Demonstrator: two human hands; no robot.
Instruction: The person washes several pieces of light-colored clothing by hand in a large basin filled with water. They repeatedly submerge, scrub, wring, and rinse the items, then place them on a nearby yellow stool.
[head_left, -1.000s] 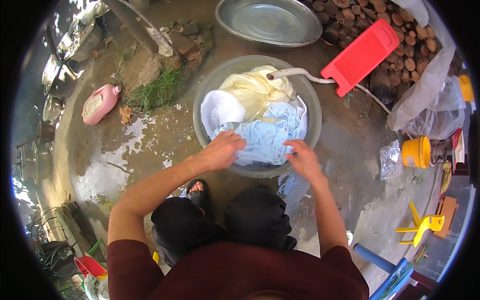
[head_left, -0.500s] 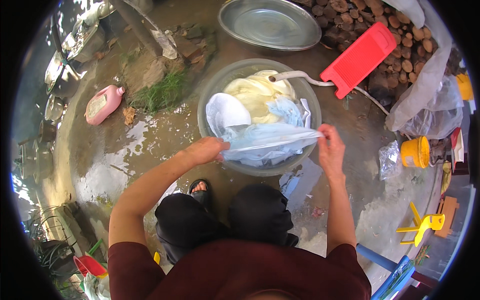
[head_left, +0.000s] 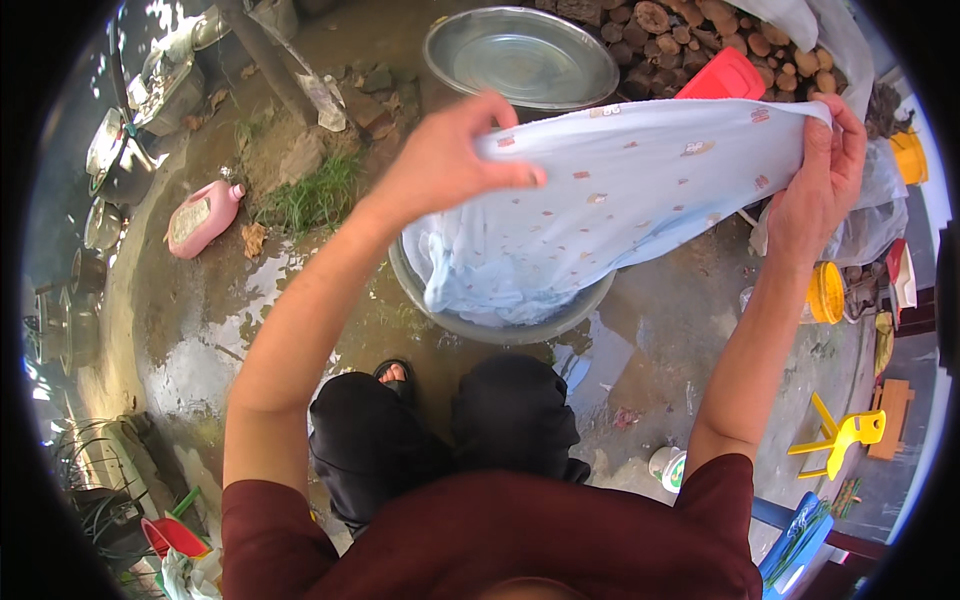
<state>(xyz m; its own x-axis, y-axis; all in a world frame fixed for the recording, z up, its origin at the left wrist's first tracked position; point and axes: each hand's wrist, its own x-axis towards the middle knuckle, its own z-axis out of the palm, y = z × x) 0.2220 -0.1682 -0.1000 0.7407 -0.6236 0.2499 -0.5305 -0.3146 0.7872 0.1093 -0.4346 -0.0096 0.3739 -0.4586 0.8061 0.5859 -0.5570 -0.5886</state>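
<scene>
Your right hand (head_left: 815,195) pinched the printed pale-blue cloth (head_left: 640,190) — its length ran leftward to your spread-fingered left hand (head_left: 440,165).

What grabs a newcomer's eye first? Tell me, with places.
A light-blue patterned cloth spreads across the centre, one end in the right hand, over a grey basin. Next, a pink plastic bottle draws the eye at left, a yellow chair at lower right.
</scene>
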